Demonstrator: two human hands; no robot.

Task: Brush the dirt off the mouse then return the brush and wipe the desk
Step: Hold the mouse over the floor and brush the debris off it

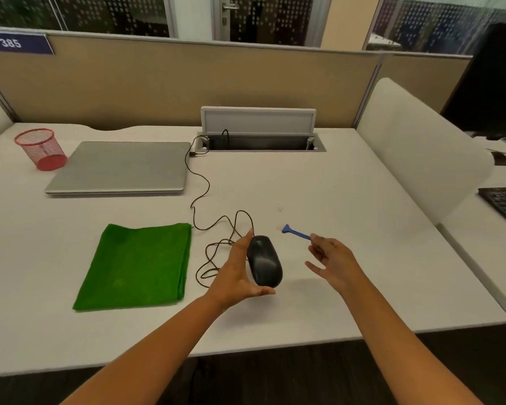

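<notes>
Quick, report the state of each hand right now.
Left hand: holds the black mouse, thumb round its near end.
Right hand: pinches the handle end of the blue brush.

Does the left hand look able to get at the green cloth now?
Probably yes in reach: the green cloth lies just beside the left hand, only loose cable between. But that hand holds the mouse and must free itself first.

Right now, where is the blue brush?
In the head view, the brush is to the right of the mouse and slightly farther away; the right hand pinches its handle end.
</notes>
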